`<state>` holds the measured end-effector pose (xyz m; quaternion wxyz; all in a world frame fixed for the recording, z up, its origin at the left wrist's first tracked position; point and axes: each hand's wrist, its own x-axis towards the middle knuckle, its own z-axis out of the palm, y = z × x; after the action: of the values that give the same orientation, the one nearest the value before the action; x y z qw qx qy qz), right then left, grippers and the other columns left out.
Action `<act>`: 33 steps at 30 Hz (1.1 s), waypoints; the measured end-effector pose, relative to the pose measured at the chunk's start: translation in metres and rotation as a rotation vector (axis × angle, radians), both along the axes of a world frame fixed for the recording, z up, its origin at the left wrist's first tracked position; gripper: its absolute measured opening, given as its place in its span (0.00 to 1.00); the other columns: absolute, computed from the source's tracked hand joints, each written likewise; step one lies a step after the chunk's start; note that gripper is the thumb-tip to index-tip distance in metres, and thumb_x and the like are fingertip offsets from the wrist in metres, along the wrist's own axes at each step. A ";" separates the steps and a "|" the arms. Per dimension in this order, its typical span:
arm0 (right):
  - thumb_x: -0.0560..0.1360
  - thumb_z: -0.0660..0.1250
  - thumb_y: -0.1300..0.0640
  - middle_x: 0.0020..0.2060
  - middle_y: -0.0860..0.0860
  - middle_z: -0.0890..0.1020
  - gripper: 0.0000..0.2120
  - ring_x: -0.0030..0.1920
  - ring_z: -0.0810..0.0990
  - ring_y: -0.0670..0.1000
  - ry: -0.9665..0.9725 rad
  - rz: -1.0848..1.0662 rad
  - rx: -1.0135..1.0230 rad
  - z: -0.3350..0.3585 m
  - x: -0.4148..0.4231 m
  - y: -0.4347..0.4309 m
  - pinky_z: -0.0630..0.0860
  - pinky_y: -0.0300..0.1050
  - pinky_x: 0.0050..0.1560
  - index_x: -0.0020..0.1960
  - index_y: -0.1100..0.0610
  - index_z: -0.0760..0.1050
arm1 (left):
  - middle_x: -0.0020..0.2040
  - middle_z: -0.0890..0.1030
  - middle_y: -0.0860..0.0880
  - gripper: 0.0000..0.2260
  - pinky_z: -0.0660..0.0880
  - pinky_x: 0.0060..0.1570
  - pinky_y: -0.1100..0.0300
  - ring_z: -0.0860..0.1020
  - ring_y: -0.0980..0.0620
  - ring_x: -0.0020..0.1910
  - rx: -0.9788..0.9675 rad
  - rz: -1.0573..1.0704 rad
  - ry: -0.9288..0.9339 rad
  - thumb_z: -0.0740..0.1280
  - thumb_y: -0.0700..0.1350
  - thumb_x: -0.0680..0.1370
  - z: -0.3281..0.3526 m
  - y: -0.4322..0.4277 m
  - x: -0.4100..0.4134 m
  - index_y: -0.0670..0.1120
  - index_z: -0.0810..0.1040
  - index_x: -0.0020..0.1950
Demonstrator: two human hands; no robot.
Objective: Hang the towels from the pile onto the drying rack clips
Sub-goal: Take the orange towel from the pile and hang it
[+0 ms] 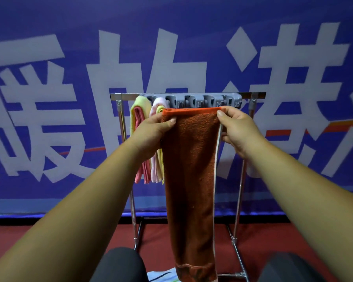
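A long rust-orange towel [190, 180] hangs down in front of me, held stretched by its top edge. My left hand [151, 131] pinches its upper left corner and my right hand [238, 129] pinches its upper right corner. The top edge sits just below the grey row of clips [194, 101] on the metal drying rack [253, 95]. Two towels hang from the leftmost clips: a yellow-green and pink one [138, 123] and a pale pink and yellow one [157, 106], partly hidden behind my left hand. The edge of a white towel [161, 276] shows at the bottom, between my knees.
The rack's chrome legs [238, 200] stand on a red floor [49, 241] before a blue banner with large white characters [49, 98]. My dark-trousered knees [118, 265] fill the bottom of the view. Several clips to the right of the hung towels hold nothing.
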<state>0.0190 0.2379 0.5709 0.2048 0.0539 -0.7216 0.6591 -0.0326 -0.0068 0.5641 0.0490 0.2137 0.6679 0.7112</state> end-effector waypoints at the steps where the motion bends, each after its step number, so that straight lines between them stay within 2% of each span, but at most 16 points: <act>1: 0.87 0.62 0.55 0.45 0.52 0.85 0.11 0.48 0.85 0.53 0.002 -0.013 0.008 0.003 0.000 0.000 0.85 0.61 0.58 0.56 0.51 0.83 | 0.61 0.86 0.43 0.11 0.77 0.68 0.38 0.83 0.40 0.64 -0.002 0.009 0.003 0.67 0.44 0.85 0.004 0.000 0.001 0.49 0.84 0.66; 6: 0.87 0.61 0.55 0.42 0.50 0.85 0.11 0.45 0.84 0.52 -0.041 -0.081 0.011 0.010 -0.006 -0.004 0.84 0.65 0.58 0.56 0.52 0.83 | 0.56 0.88 0.43 0.09 0.79 0.66 0.41 0.85 0.41 0.61 -0.020 0.078 0.022 0.69 0.44 0.84 0.014 0.005 0.005 0.45 0.85 0.62; 9: 0.88 0.60 0.54 0.45 0.52 0.86 0.12 0.48 0.85 0.54 -0.074 -0.073 0.019 0.012 -0.010 -0.003 0.83 0.66 0.59 0.56 0.52 0.83 | 0.54 0.88 0.44 0.08 0.81 0.63 0.44 0.85 0.42 0.59 -0.042 0.120 0.022 0.70 0.44 0.83 0.016 0.008 0.009 0.44 0.85 0.60; 13: 0.88 0.59 0.55 0.46 0.53 0.86 0.13 0.49 0.86 0.54 -0.086 -0.022 0.028 0.010 -0.012 0.001 0.84 0.63 0.61 0.59 0.54 0.83 | 0.56 0.88 0.43 0.10 0.81 0.61 0.46 0.86 0.44 0.57 -0.035 0.153 0.018 0.71 0.47 0.83 0.017 0.006 0.009 0.44 0.85 0.61; 15: 0.88 0.60 0.55 0.50 0.58 0.87 0.13 0.51 0.87 0.57 -0.089 -0.002 0.024 0.007 -0.015 0.002 0.83 0.63 0.62 0.60 0.54 0.83 | 0.57 0.88 0.44 0.10 0.80 0.58 0.48 0.86 0.45 0.56 0.001 0.156 -0.007 0.70 0.47 0.84 0.017 0.004 0.007 0.45 0.85 0.62; 17: 0.88 0.61 0.54 0.55 0.60 0.87 0.12 0.53 0.87 0.57 -0.096 0.013 -0.008 0.003 -0.018 0.003 0.83 0.63 0.62 0.60 0.54 0.84 | 0.56 0.88 0.45 0.09 0.80 0.60 0.46 0.85 0.44 0.58 0.016 0.184 -0.035 0.70 0.47 0.83 0.013 0.003 0.001 0.48 0.86 0.62; 20: 0.87 0.63 0.55 0.52 0.55 0.89 0.11 0.53 0.89 0.54 -0.125 0.031 -0.076 -0.006 -0.023 0.001 0.84 0.61 0.60 0.63 0.55 0.83 | 0.55 0.88 0.45 0.09 0.79 0.62 0.43 0.84 0.42 0.59 0.036 0.255 -0.093 0.73 0.47 0.81 0.006 0.006 -0.004 0.48 0.87 0.60; 25: 0.85 0.66 0.57 0.51 0.55 0.90 0.10 0.53 0.89 0.54 -0.163 -0.014 -0.185 -0.026 -0.035 -0.009 0.85 0.62 0.59 0.63 0.56 0.83 | 0.46 0.89 0.47 0.08 0.83 0.54 0.46 0.86 0.45 0.51 0.105 0.341 -0.169 0.75 0.44 0.80 -0.012 0.019 -0.014 0.46 0.87 0.57; 29: 0.84 0.68 0.59 0.52 0.55 0.89 0.11 0.54 0.89 0.55 -0.190 0.033 -0.244 -0.038 -0.036 -0.022 0.84 0.61 0.60 0.65 0.57 0.82 | 0.42 0.88 0.47 0.07 0.82 0.39 0.55 0.86 0.48 0.42 0.188 0.386 -0.242 0.75 0.43 0.79 -0.027 0.032 -0.019 0.44 0.86 0.57; 33: 0.83 0.69 0.59 0.52 0.57 0.89 0.10 0.56 0.88 0.58 -0.193 0.040 -0.260 -0.051 -0.039 -0.037 0.83 0.63 0.62 0.63 0.57 0.84 | 0.44 0.88 0.46 0.07 0.82 0.41 0.56 0.86 0.48 0.40 0.242 0.385 -0.254 0.75 0.43 0.79 -0.044 0.046 -0.017 0.44 0.87 0.56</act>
<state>-0.0196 0.2009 0.5202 0.1267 -0.0225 -0.6453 0.7530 -0.0497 0.0392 0.5206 -0.0299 -0.0040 0.5948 0.8033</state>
